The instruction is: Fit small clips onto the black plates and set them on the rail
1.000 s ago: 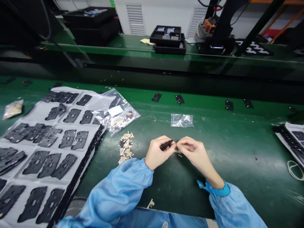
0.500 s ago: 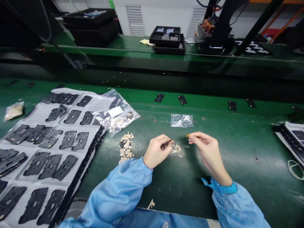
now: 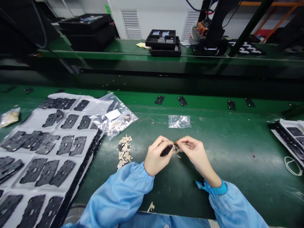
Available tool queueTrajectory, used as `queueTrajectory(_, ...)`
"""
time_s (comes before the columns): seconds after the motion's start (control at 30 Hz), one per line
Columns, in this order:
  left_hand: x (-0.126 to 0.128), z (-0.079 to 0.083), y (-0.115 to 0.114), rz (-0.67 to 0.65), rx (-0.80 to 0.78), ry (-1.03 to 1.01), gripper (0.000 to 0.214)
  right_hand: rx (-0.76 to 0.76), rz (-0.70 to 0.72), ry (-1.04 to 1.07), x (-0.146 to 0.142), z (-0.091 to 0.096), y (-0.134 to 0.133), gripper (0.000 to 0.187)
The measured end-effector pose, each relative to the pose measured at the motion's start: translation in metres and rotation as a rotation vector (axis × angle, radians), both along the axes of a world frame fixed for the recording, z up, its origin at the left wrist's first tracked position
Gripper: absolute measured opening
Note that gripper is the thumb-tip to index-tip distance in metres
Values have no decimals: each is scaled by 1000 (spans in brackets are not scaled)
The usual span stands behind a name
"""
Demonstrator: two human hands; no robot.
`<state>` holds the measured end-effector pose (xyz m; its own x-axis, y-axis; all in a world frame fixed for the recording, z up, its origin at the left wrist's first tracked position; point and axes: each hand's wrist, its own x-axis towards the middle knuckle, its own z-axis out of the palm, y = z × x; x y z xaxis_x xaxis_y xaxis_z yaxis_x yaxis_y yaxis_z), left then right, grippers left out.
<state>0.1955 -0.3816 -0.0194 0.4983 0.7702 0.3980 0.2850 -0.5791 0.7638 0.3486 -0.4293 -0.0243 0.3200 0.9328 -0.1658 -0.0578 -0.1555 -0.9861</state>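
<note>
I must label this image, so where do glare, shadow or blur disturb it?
All in the head view: white glints on the small plastic bag, pale sheen on the green table, dark shadow beneath the shelf; detail between the fingers looks soft.

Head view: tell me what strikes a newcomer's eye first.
The left hand and right hand are close together over the green table, the left holding a dark tool. A white tray with black plates spans the left side, a pile of pale pieces beside it.

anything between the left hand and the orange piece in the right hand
Nothing visible stands between the left hand and the orange piece in the right hand; whether those two touch is too small to tell.
</note>
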Motion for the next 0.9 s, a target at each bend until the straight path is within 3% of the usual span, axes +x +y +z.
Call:
queueTrajectory(0.47, 2, -10, -3, 20, -128, -113, 25, 95, 71, 23, -8, 5, -4, 13)
queueTrajectory(0.6, 3, -9, 6, 75, -533, -187, 16, 64, 41, 63, -6, 7, -3, 16)
queueTrajectory(0.73, 5, -6, 7, 21, -958, -376, 20, -26, -5, 161, -2, 7, -3, 23)
queueTrajectory(0.9, 7, -3, 4, -16, -1119, -482, 21, -52, 40, 263, -3, 8, -4, 20)
